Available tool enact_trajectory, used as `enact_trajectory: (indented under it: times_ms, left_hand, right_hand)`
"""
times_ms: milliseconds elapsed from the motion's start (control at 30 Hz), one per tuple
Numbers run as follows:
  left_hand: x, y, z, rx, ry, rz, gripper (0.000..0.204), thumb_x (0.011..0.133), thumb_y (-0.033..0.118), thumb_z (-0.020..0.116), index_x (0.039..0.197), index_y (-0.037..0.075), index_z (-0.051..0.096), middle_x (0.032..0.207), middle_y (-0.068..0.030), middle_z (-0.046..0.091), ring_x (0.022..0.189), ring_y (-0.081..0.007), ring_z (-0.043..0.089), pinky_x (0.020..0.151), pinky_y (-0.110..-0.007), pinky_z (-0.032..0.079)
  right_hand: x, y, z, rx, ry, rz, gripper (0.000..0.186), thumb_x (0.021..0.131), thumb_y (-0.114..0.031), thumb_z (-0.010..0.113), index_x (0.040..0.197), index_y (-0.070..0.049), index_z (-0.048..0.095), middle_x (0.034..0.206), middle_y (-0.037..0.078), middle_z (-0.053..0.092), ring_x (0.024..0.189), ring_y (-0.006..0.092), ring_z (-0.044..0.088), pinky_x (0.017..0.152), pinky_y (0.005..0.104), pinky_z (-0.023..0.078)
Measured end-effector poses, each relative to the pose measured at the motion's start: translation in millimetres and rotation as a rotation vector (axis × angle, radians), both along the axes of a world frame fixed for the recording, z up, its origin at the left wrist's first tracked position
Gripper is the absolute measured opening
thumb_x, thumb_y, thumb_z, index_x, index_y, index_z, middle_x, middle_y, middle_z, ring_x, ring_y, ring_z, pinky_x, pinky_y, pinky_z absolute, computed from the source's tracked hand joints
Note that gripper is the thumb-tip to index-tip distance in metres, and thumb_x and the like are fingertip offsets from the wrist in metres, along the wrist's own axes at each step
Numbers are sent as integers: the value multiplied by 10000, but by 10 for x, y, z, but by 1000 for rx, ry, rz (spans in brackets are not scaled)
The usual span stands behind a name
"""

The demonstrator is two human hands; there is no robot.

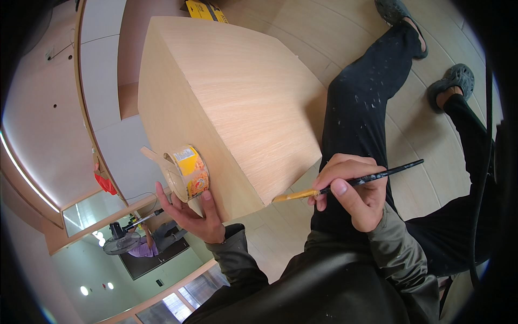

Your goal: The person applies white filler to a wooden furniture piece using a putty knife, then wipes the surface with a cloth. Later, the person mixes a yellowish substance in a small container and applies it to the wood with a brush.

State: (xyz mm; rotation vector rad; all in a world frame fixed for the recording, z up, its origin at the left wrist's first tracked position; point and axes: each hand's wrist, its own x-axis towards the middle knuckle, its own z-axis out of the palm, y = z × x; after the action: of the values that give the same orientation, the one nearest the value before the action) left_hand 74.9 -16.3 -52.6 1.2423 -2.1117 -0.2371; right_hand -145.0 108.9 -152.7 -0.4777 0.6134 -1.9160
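My right hand [353, 189] pinches a slim paintbrush [377, 175] with a dark, paint-flecked handle. Its yellowish tip meets or nearly meets the lower corner of a large pale wood-grain box [243, 102]. At the box's left face, my left hand [191, 218] curves around the lower end of a round paper tub [195, 171], thumb on one side and fingers on the other. A flat wooden stick [152, 155] pokes out of the tub's mouth. What is inside the tub is mostly hidden. Whether the tub also rests against the panel, I cannot tell.
My dark-trousered leg [356, 102] is close along the box's right side. Beyond it are a grey clog [457, 81] and a black cable [483, 162]. A yellow carton [206, 11] lies behind the box. A fan [121, 240] and a person in purple [147, 245] appear at lower left.
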Motion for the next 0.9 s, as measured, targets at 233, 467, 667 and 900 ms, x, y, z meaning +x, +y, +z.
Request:
enact_trajectory:
  times_ms: [233,467,667,900]
  left_hand:
    - [2,-1,-1,2,3,2,760,892,122,639,1484,-16,183,1145,-180,584,1104,-246,563,988,-351,419]
    - [-2,9,-4,12,10,3,747,897,128,637,1478,-19,192,1196,-210,579,1124,-250,564,978,-353,436]
    - [-5,12,-7,5,6,10,740,895,112,630,1478,-15,193,1221,-223,567,1113,-256,569,969,-352,446]
    - [-4,4,-7,12,5,9,751,890,117,641,1479,-12,195,1224,-233,558,1110,-257,568,967,-362,447]
  right_hand:
    - [-11,-13,-17,-6,72,-10,164,902,18,516,908,83,666,784,158,635,654,162,626,601,264,511]
    - [-21,10,-60,3,90,-30,160,897,23,518,898,88,664,787,157,635,652,163,628,592,265,510]
    - [-38,19,-52,-1,85,-48,166,899,12,517,891,83,667,783,153,636,650,157,627,591,257,504]
    - [-48,48,-126,55,140,-55,166,890,21,516,888,73,674,776,143,638,647,151,625,590,253,501]
